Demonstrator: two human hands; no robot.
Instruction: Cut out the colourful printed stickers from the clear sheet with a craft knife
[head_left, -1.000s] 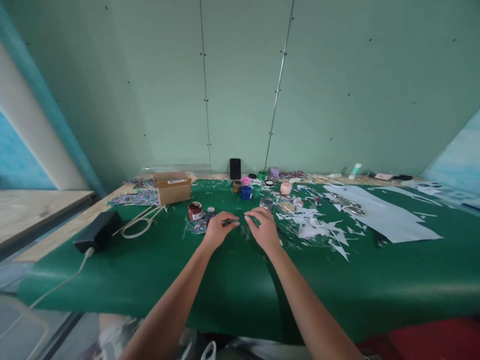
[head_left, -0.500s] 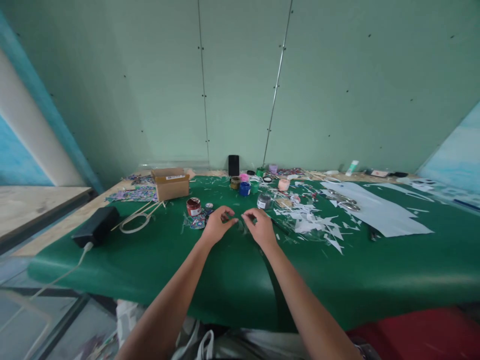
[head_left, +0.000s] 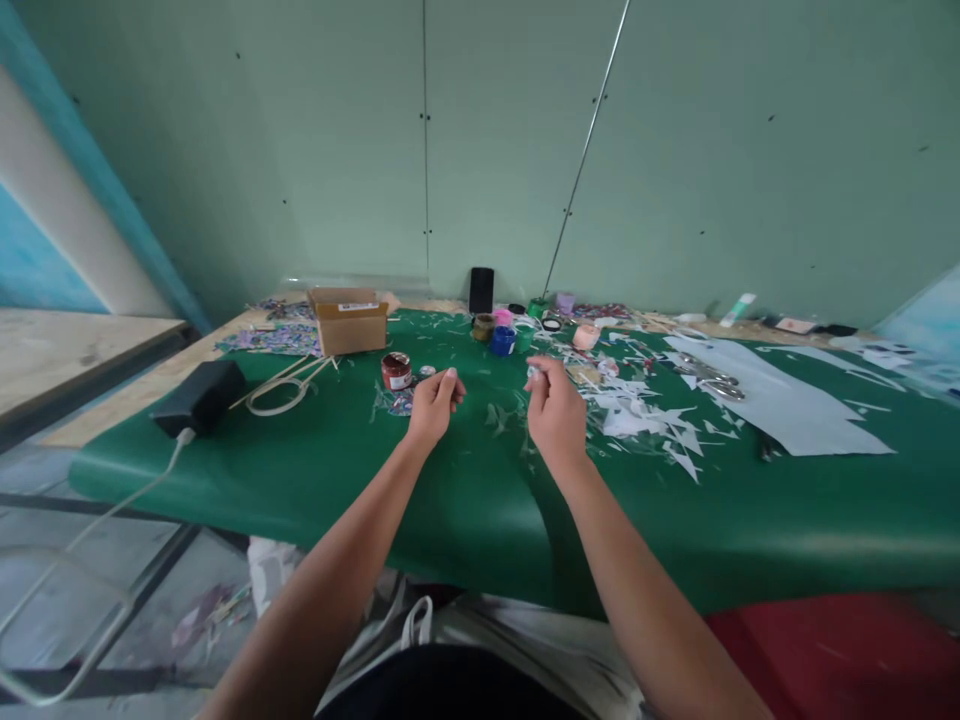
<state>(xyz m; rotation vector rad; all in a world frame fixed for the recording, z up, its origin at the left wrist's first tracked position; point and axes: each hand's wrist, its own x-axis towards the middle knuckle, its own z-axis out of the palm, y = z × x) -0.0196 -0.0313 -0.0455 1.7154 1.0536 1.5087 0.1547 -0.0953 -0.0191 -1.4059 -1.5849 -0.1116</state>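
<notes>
My left hand is closed, thumb pressed against the fingers; anything inside is hidden. It hovers over the green table cover, just right of a jar of dark red paint and a small patterned colourful piece. My right hand has its thumb and fingers curled together. A small whitish-grey bit shows at the fingertips, too small to name. The grey jar that stood near there is hidden behind this hand. Between the hands, thin clear scraps lie on the cover.
Open paint jars, among them a blue one and a peach one, stand beyond the hands. White paper scraps, scissors and a paper sheet lie right. Leftward are a cardboard box and a black adapter.
My hands have moved apart, the right one shifting right in front of the grey jar. The fingers of both hands have closed up more. The view has tipped down.
</notes>
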